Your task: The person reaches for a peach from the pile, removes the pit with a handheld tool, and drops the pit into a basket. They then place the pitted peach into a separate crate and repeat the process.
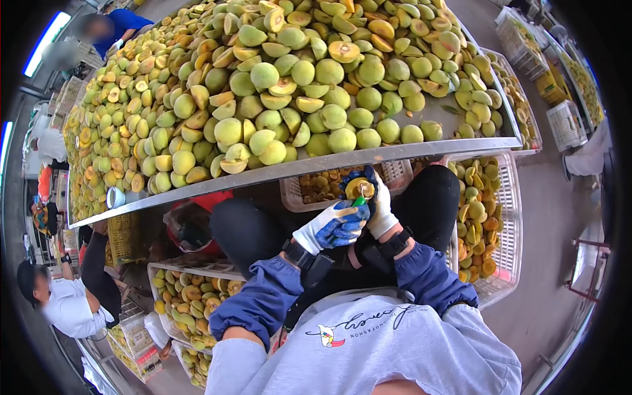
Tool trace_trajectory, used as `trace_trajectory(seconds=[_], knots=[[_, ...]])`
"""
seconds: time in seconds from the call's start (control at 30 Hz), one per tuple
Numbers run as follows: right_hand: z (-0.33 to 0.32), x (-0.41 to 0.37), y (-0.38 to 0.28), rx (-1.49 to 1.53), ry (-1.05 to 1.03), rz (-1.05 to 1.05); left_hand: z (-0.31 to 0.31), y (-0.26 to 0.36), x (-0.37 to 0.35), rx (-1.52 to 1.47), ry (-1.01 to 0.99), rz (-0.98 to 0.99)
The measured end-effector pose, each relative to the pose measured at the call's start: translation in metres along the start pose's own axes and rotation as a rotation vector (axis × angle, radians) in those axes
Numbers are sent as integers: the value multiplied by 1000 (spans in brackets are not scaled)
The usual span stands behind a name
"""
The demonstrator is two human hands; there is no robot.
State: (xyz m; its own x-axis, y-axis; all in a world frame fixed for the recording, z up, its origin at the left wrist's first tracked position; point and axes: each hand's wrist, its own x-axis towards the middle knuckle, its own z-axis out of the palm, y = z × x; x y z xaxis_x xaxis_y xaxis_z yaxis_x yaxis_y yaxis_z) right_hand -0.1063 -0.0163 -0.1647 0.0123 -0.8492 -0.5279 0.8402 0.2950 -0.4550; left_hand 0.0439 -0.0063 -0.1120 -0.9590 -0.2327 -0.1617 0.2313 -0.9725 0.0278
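Observation:
My left hand (339, 225), in a white glove with blue coating, is closed around the green handle of a small pitting tool (359, 201). The tool's metal tip meets the yellow cut face of a peach half (360, 189). My right hand (380, 205), gloved the same way, grips that peach half from behind and the right side. Both hands are together over my lap, just below the metal table edge (296, 167). Under them stands a white crate (289, 197) with small brownish-yellow pieces in it.
Green-yellow whole and halved peaches (263, 76) are heaped on the metal table. A crate of peach halves (507, 263) stands at my right, another (191, 263) at my left. A small white cup (115, 197) is near the table's edge. A person (72, 303) sits at the left.

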Motion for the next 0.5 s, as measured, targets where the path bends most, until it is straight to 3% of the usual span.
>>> trace_trajectory(seconds=[0.03, 0.1, 0.17, 0.23, 0.27, 0.33, 0.37, 0.43, 0.47, 0.5], knots=[[-5, 4, 1, 2, -2, 4, -9, 3, 2, 10, 40, 50], [-13, 9, -7, 147, -63, 104, 2, 9, -5, 134, 306, 211], [-21, 7, -17, 90, 9, 52, 9, 11, -7, 361, 707, 271], [-26, 2, -18, -68, -122, -114, 4, 8, -9, 632, 799, 373], [-24, -4, -19, -69, -111, -110, 0, 4, -7, 623, 800, 364], [-13, -13, -24, 43, -168, -60, -6, 1, 0, 1369, 936, 496], [-7, -19, -25, 42, -165, -62, 0, -1, 2, 1368, 933, 495], [0, -28, -26, -128, -306, -192, 28, -7, 4, 1908, 1034, 638], [-1, -28, -28, -495, -381, -355, 37, -8, 5, 1901, 1068, 534], [-2, -30, -25, -491, -378, -357, 41, -11, 7, 1905, 1065, 530]])
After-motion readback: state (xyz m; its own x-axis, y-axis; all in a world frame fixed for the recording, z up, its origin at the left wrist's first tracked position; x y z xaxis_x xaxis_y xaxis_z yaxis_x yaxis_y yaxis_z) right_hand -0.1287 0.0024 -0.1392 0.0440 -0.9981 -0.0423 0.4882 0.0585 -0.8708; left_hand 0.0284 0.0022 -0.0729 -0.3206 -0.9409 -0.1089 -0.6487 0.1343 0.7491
